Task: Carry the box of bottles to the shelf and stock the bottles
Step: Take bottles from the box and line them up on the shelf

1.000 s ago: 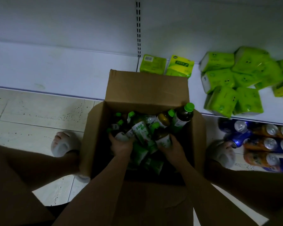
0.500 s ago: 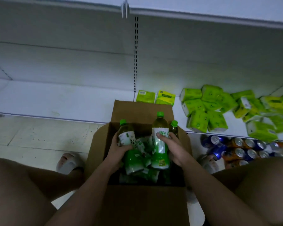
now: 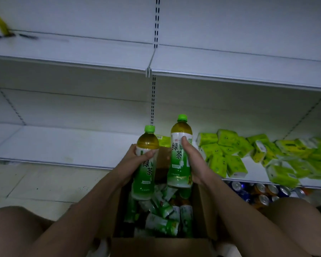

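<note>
Two bottles held upright above the box (image 3: 202, 210), one per hand, both with green caps, amber tea at the shoulder and white-and-green labels printed with Chinese characters. Left hand (image 3: 135, 160) clenched round the left bottle (image 3: 145, 164) just below its shoulder, thumb across the label front. Right hand (image 3: 191, 162) wrapped round the right bottle (image 3: 180, 156), thumb tip near the label top, held a little higher than the left one. Bottles side by side, close but apart. Open cardboard box on the floor (image 3: 44, 182) between bare knees, with more bottles (image 3: 161, 219) of the same kind lying jumbled inside. Ahead, white shelving: lower shelf (image 3: 63, 145) bare on the left, green tissue packs (image 3: 230, 153) heaped on its right part. Upper shelf (image 3: 100, 52) across the top, slotted upright (image 3: 157, 21) at the middle. Cans (image 3: 263, 193) lying on their sides on the floor under the tissue packs, right of the box
</note>
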A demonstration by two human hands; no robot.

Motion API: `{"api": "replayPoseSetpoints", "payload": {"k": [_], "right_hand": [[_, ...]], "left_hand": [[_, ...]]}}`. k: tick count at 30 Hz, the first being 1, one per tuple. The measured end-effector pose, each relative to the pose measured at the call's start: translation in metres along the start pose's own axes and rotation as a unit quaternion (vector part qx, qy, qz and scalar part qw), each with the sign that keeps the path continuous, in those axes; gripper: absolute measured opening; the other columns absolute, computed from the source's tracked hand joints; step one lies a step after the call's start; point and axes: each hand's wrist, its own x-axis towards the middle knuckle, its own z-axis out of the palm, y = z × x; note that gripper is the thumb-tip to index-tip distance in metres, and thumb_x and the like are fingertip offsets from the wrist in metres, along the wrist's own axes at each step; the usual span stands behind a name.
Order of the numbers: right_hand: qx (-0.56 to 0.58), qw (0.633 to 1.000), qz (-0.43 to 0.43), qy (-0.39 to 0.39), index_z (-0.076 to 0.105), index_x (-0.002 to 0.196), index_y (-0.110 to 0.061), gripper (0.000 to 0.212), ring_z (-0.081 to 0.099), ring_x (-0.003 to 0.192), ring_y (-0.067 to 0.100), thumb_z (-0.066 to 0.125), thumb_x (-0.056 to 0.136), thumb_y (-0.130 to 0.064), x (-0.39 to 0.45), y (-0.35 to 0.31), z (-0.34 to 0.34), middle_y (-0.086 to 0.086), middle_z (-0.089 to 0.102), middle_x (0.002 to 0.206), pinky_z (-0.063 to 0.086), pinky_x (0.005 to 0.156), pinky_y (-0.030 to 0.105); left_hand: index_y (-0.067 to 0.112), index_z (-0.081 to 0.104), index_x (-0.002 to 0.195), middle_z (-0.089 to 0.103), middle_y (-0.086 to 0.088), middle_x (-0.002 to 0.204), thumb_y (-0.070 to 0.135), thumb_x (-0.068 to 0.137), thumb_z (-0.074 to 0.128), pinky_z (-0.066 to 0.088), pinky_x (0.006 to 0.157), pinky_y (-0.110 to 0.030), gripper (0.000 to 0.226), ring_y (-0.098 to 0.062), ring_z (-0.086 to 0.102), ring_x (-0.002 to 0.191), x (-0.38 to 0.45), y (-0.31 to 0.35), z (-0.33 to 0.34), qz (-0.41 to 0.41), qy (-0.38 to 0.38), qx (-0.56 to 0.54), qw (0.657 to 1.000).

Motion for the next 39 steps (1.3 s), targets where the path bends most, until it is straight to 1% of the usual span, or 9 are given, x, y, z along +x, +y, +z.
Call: {"api": "replayPoseSetpoints", "payload": {"k": [3,5,10,14,17,23,30,34,39], "right_hand": [[-0.012,0.998,-0.060,-0.004,0.054,0.128,0.004,0.080,0.071,0.063,0.024,0.070,0.068,-0.046,-0.007,-0.026,0.015,0.018,0.071,0.085,0.057,0.054,0.032],[-0.013,0.996,-0.091,-0.016,0.055,0.126,0.000,0.071,0.072,0.067,0.025,0.068,0.070,-0.042,-0.011,-0.047,0.027,0.015,0.074,0.085,0.058,0.058,0.034],[-0.007,0.987,-0.160,-0.033,0.060,0.125,-0.008,0.060,0.069,0.099,0.033,0.068,0.075,-0.041,-0.011,-0.101,0.049,0.019,0.072,0.111,0.054,0.091,0.047],[0.003,0.988,-0.134,-0.072,0.069,0.095,-0.009,0.045,0.067,0.067,0.023,0.066,0.071,-0.047,-0.016,-0.145,0.062,0.010,0.071,0.076,0.055,0.071,0.035],[0.003,0.985,-0.164,-0.055,0.064,0.097,-0.011,0.056,0.066,0.061,0.023,0.075,0.062,-0.052,-0.017,-0.168,0.071,0.009,0.068,0.071,0.056,0.063,0.035],[-0.070,0.964,-0.257,-0.006,0.062,0.110,-0.014,0.072,0.071,0.078,0.027,0.079,0.053,-0.055,-0.018,-0.216,0.076,0.011,0.073,0.089,0.057,0.076,0.042],[-0.137,0.948,-0.288,0.006,0.068,0.109,-0.019,0.055,0.072,0.096,0.023,0.080,0.061,-0.041,-0.001,-0.255,0.063,0.006,0.076,0.104,0.057,0.085,0.038],[-0.106,0.947,-0.301,0.041,0.069,0.103,-0.017,0.029,0.072,0.095,0.023,0.077,0.078,-0.028,0.020,-0.271,0.052,0.007,0.076,0.102,0.057,0.085,0.038],[-0.087,0.932,-0.344,0.077,0.058,0.112,-0.021,0.040,0.066,0.102,0.019,0.076,0.078,-0.029,0.053,-0.287,0.037,0.002,0.068,0.111,0.053,0.087,0.037]], "left_hand": [[0.016,0.047,0.125,0.065,-0.015,0.115,0.030,0.073,0.074,0.058,0.081,-0.041,0.061,-0.030,0.069,0.099,0.000,0.033,-0.004,0.045,-0.008,0.008,0.999],[0.017,0.048,0.127,0.067,-0.013,0.113,0.030,0.073,0.074,0.058,0.080,-0.041,0.061,-0.030,0.069,0.099,-0.001,0.061,-0.007,0.073,-0.023,0.015,0.997],[0.016,0.055,0.122,0.073,-0.006,0.101,0.044,0.045,0.091,0.058,0.070,-0.031,0.090,-0.022,0.072,0.090,-0.002,0.140,-0.009,0.149,-0.064,0.025,0.987],[0.015,0.061,0.112,0.074,-0.004,0.095,0.050,0.040,0.091,0.057,0.065,-0.028,0.085,-0.018,0.072,0.084,-0.006,0.194,-0.008,0.205,-0.055,0.025,0.977],[0.018,0.061,0.115,0.073,-0.002,0.102,0.051,0.050,0.085,0.057,0.067,-0.030,0.077,-0.019,0.071,0.092,-0.010,0.229,-0.005,0.237,-0.033,0.053,0.970],[0.021,0.048,0.130,0.063,-0.002,0.117,0.027,0.076,0.073,0.052,0.067,-0.031,0.060,-0.016,0.065,0.098,-0.004,0.287,0.008,0.270,0.025,0.110,0.956],[0.020,0.047,0.132,0.062,-0.004,0.121,0.034,0.062,0.076,0.053,0.069,-0.033,0.078,-0.021,0.064,0.102,0.024,0.309,0.025,0.289,0.025,0.089,0.953],[0.020,0.050,0.130,0.060,-0.005,0.122,0.028,0.071,0.076,0.054,0.072,-0.035,0.065,-0.024,0.064,0.104,0.051,0.309,0.032,0.293,0.030,0.064,0.953],[0.017,0.054,0.129,0.066,-0.006,0.117,0.030,0.069,0.074,0.055,0.075,-0.038,0.065,-0.026,0.066,0.103,0.088,0.305,0.044,0.293,0.037,0.017,0.955]]}}
